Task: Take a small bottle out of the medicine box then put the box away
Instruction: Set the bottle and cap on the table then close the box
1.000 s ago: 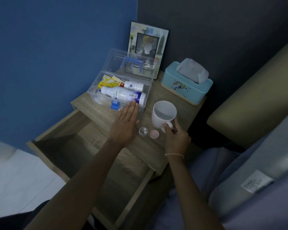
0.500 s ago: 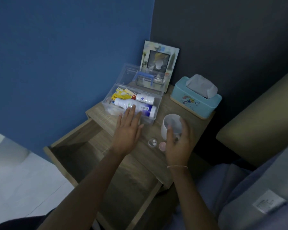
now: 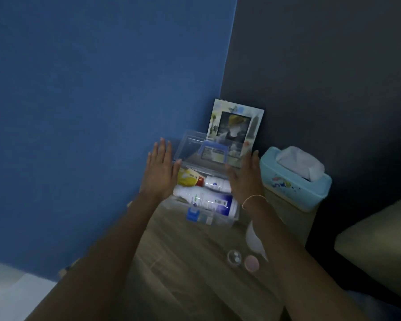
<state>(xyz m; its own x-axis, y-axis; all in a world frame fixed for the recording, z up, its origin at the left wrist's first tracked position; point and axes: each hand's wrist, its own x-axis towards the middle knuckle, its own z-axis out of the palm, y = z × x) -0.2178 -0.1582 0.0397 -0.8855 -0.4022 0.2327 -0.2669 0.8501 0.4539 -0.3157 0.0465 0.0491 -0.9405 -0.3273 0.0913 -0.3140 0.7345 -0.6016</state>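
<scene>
The clear medicine box (image 3: 225,220) sits open on the wooden nightstand (image 3: 183,251), its lid (image 3: 195,147) with a blue handle tipped up at the back. Inside lie a large white bottle (image 3: 206,200), a smaller white bottle (image 3: 218,183) and a yellow packet (image 3: 186,177). My left hand (image 3: 160,172) is flat and open at the box's left side. My right hand (image 3: 244,176) is open at its right side, fingers up near the lid's right edge. A small clear bottle (image 3: 234,257) and its pink cap (image 3: 251,263) stand on the nightstand near my right forearm.
A picture frame (image 3: 235,123) leans in the corner behind the box. A teal tissue box (image 3: 294,181) stands to the right. My right forearm mostly hides a white mug (image 3: 252,239). Blue wall on the left, dark wall behind, and a beige cushion (image 3: 377,246) at right.
Both hands have lifted off the nightstand and moved forward to either side of the box. My right hand has let go of the mug. The camera has tilted up and closer.
</scene>
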